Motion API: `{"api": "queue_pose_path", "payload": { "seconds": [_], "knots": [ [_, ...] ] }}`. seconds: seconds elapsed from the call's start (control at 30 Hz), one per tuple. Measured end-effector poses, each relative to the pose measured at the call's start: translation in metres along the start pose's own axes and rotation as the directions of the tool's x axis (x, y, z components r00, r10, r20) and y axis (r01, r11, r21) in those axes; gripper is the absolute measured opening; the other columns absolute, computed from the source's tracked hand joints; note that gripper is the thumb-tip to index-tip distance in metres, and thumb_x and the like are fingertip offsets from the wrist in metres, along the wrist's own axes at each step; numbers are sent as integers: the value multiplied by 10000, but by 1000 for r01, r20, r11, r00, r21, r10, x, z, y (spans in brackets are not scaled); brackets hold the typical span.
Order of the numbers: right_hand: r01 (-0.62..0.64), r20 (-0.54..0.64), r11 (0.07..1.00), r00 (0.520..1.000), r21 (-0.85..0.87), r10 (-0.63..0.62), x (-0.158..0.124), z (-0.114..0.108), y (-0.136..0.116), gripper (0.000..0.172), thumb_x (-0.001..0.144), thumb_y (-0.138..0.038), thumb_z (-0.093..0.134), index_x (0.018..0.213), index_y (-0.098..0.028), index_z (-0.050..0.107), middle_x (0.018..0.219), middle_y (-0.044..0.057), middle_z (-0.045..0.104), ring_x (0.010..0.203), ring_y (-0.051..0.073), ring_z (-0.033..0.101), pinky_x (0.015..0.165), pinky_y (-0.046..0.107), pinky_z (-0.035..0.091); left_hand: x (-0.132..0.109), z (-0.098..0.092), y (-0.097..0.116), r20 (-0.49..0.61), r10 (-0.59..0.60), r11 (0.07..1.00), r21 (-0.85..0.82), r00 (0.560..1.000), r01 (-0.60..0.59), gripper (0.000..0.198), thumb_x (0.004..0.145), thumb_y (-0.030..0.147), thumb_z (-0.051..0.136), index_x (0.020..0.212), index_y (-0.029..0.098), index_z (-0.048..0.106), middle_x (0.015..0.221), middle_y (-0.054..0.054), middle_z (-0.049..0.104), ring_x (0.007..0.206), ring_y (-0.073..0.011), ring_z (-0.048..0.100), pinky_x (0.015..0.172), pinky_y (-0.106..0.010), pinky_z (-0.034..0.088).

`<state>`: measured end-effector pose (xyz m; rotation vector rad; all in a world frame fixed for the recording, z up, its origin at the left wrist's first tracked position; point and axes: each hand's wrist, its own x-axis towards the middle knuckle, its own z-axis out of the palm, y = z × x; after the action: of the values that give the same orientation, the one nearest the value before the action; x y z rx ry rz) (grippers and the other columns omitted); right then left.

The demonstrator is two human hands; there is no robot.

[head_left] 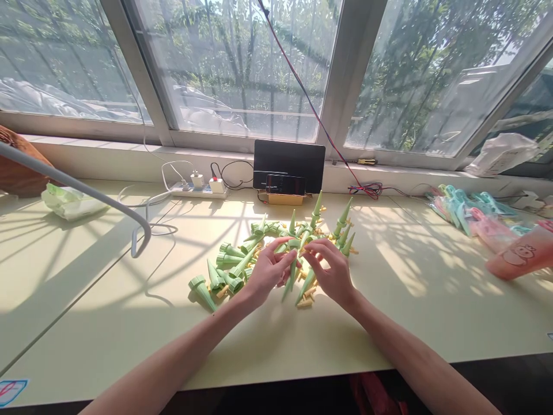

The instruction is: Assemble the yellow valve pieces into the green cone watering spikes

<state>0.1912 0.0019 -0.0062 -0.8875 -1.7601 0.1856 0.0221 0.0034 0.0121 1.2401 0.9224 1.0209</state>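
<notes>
My left hand (270, 270) is closed around a green plastic watering spike (293, 271), holding it with its cap end up and its point down. Close to its right side, my right hand (329, 266) has thumb and fingers pinched together near the cap. Whatever lies between those fingertips is too small to make out. Around both hands spreads a pile of similar green spikes (202, 291), some lying, some pointing upward. Small yellow pegs (305, 303) lie among them, and some stick out from the sides of spikes.
Behind the pile a black tablet (289, 158) stands with a phone (286, 184) before it. A power strip (203, 189) with cables sits to the left, near a pack of tissues (71, 202). Bagged colourful items (475, 210) and a pink cup (522, 253) are at right.
</notes>
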Motion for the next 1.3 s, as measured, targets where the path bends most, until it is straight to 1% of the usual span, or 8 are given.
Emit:
{"api": "queue_pose_path", "payload": {
  "seconds": [0.17, 0.33, 0.57, 0.77, 0.87, 0.97, 1.13, 1.3],
  "knots": [
    [-29, -7, 999, 1000, 21, 29, 0, 0, 0, 67, 904, -184, 586, 882, -202, 648, 825, 25, 665, 732, 142, 626, 576, 259, 521, 0, 0, -1, -8, -16, 1000, -10, 1000, 16, 577, 790, 515, 673, 1245, 205, 502, 700, -25, 658, 414, -60, 407, 362, -165, 274],
    [-47, 5, 998, 999, 35, 47, -3, 1, 0, 53, 894, -204, 612, 850, -198, 642, 769, 10, 679, 678, 134, 619, 580, 259, 509, 0, 1, 1, -27, -34, 999, -37, 999, 33, 622, 763, 526, 693, 1251, 194, 499, 691, -17, 654, 403, -55, 395, 362, -169, 280],
    [-70, -27, 997, 997, 22, 71, -3, 1, -1, 43, 893, -204, 610, 864, -201, 641, 770, 12, 690, 667, 136, 632, 579, 260, 512, 1, 0, -3, 9, -52, 995, -79, 999, 53, 593, 795, 508, 673, 1275, 217, 485, 744, -10, 647, 423, -50, 392, 371, -172, 275],
    [-68, -32, 998, 997, 13, 69, -2, 1, -3, 65, 905, -191, 580, 890, -202, 643, 772, 11, 692, 670, 137, 641, 577, 260, 519, 2, -1, -5, 28, -60, 993, -98, 998, 63, 627, 797, 506, 674, 1304, 204, 463, 751, -15, 642, 434, -53, 402, 379, -176, 281],
    [-62, -32, 998, 998, 3, 62, -2, 1, -3, 75, 907, -186, 571, 897, -202, 643, 784, 16, 695, 667, 136, 638, 576, 261, 522, 1, -1, -2, 28, -45, 996, -74, 999, 47, 596, 807, 489, 669, 1297, 213, 471, 772, -23, 643, 441, -48, 398, 380, -170, 272],
    [-62, -36, 998, 997, -1, 62, -1, 0, -4, 81, 906, -179, 565, 901, -203, 642, 797, 19, 695, 656, 134, 632, 580, 267, 529, -2, 0, 1, 52, -7, 999, -31, 999, 8, 583, 811, 449, 679, 1311, 241, 463, 802, -24, 639, 456, -45, 406, 387, -163, 282],
    [-63, -34, 998, 997, 13, 63, 0, -1, -4, 92, 897, -166, 568, 939, -208, 638, 819, 21, 696, 692, 142, 649, 580, 264, 539, -5, 1, 3, 60, 74, 996, 50, 995, -77, 547, 807, 387, 685, 1299, 280, 472, 697, 32, 535, 485, -66, 452, 401, -165, 333],
    [-53, -34, 999, 998, 7, 54, -1, 0, -5, 94, 891, -161, 570, 944, -205, 634, 822, 22, 694, 695, 143, 649, 580, 264, 541, -5, 0, 3, 50, 90, 992, 90, 995, -94, 499, 817, 382, 666, 1270, 288, 479, 735, 28, 520, 477, -62, 471, 388, -161, 340]
  ]
}}
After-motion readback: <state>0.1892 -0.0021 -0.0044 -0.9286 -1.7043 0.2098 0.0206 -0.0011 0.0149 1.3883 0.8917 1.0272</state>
